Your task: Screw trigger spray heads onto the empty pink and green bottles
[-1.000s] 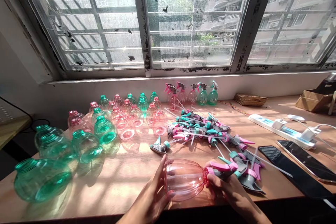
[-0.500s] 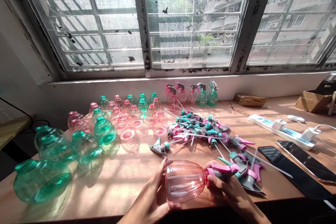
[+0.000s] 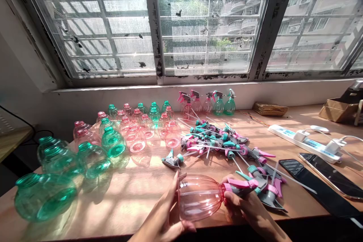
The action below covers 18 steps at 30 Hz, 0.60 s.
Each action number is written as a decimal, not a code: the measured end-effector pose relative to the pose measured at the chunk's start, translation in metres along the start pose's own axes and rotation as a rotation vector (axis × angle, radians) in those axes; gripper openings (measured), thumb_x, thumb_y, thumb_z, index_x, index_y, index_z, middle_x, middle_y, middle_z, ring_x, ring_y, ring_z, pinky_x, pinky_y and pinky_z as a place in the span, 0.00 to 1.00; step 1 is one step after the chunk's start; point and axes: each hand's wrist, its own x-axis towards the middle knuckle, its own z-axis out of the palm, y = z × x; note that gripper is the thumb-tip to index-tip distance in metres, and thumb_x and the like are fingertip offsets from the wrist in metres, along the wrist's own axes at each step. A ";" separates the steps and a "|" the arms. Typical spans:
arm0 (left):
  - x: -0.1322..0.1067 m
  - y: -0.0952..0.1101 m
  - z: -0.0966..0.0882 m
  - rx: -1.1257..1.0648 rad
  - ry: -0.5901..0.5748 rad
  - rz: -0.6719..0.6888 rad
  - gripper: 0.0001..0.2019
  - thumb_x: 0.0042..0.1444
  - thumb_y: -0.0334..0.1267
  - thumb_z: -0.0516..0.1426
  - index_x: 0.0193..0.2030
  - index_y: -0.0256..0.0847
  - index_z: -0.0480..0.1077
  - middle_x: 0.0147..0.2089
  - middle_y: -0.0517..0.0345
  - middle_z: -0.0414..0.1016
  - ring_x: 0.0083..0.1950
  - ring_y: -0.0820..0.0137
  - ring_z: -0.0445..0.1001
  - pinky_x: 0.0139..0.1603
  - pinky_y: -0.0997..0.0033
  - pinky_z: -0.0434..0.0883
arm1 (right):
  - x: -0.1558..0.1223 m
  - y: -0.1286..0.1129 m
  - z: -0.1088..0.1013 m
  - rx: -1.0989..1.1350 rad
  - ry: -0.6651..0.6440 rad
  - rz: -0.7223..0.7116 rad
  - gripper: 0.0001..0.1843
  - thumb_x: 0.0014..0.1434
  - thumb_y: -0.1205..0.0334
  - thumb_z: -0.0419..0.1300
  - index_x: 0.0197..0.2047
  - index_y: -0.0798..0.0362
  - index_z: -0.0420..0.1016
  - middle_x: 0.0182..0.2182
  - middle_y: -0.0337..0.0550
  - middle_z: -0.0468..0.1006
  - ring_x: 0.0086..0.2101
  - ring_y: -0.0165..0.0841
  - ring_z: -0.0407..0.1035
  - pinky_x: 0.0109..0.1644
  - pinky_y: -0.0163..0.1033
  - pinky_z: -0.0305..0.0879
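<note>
A clear pink spray bottle (image 3: pixel 198 198) lies sideways in the air at the table's front edge, its base to the left. My left hand (image 3: pixel 167 211) is wrapped round that base. At the neck, my right hand (image 3: pixel 236 200) grips the collar of the pink and grey trigger sprayer (image 3: pixel 241 184), which sits on the bottle's mouth. A straw shows faintly inside the bottle. Just beyond lies a single grey and teal sprayer head (image 3: pixel 172 159). Close to my right hand spreads a heap of loose sprayer heads (image 3: pixel 215 138) with white straws.
Open green bottles (image 3: pixel 45 196) and pink bottles (image 3: pixel 136 138) stand on the left of the table. Several bottles with sprayers (image 3: pixel 208 104) line the wall. To the right are a power strip (image 3: pixel 303 140), two phones (image 3: pixel 306 185) and a brown packet (image 3: pixel 270 108).
Almost nothing differs. Both hands keep their hold on the pink spray bottle, which has dipped very slightly; the fingers of my left hand have shifted a little at its base.
</note>
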 end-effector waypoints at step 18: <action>-0.002 0.005 0.002 0.157 0.089 0.008 0.47 0.67 0.51 0.64 0.81 0.67 0.37 0.83 0.54 0.50 0.81 0.45 0.55 0.76 0.47 0.65 | 0.000 0.004 -0.003 -0.017 -0.025 0.002 0.23 0.58 0.40 0.74 0.31 0.51 0.77 0.21 0.35 0.78 0.21 0.29 0.70 0.27 0.32 0.60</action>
